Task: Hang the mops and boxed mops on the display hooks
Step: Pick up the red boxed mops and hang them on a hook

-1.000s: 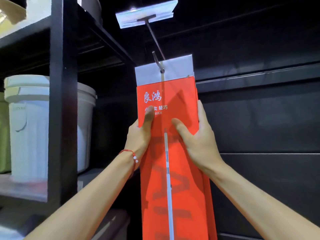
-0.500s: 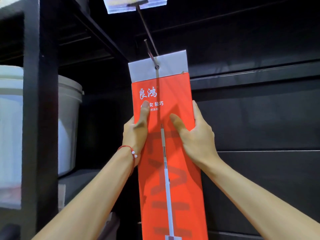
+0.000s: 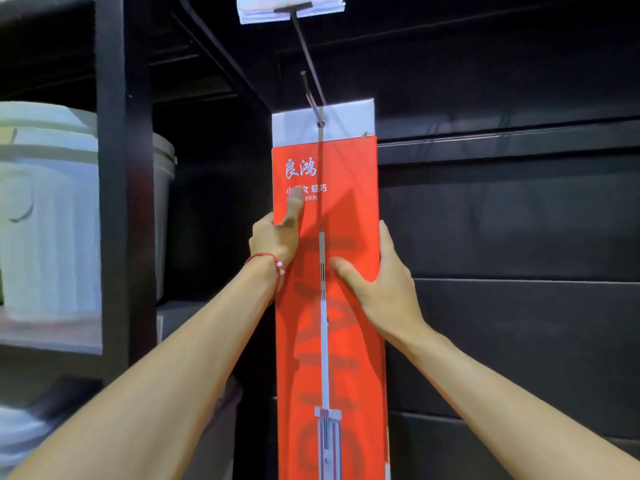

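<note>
The left grip (image 3: 277, 239) and right grip (image 3: 384, 282) clasp the red boxed mop (image 3: 356, 202) by its side edges, thumbs on its face. Its white header tab (image 3: 346, 119) hangs threaded on the display hook (image 3: 313, 95), beside a shelved white bucket (image 3: 45, 220).

Red boxed mop (image 3: 343, 306) (white-lettered), grey header tab (image 3: 349, 121).
</note>
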